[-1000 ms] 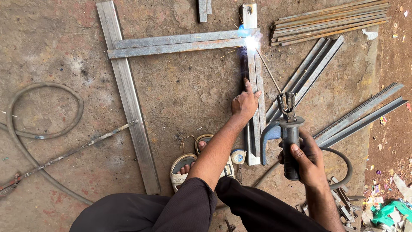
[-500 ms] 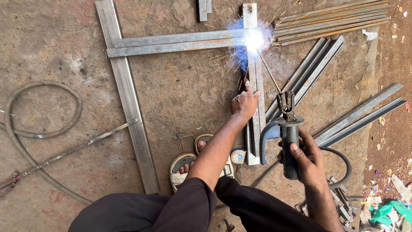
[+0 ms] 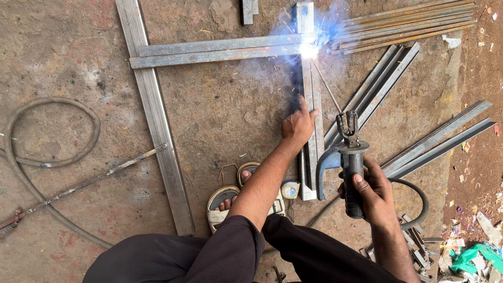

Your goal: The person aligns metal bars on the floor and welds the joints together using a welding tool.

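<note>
the left hand (image 3: 297, 126) is pressing flat on the upright steel bar (image 3: 313, 157) so it is not sliding, while the right hand (image 3: 373, 191), fingers wrapped tight around the welding holder (image 3: 352, 181), is keeping the thin rod (image 3: 326, 84) steady at the bright spark (image 3: 309, 51) near the top middle.

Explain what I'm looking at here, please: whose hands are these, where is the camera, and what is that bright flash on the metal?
The camera sits on the person's head and looks down at a concrete floor. The right hand grips a welding electrode holder; its thin rod reaches to the bright welding arc, with sparks and smoke around it. The left hand presses flat on an upright steel bar, where it meets a crosswise steel bar. A long bar lies to the left, and loose steel strips lie top right. A cable curls on the left. Sandalled feet show below.
</note>
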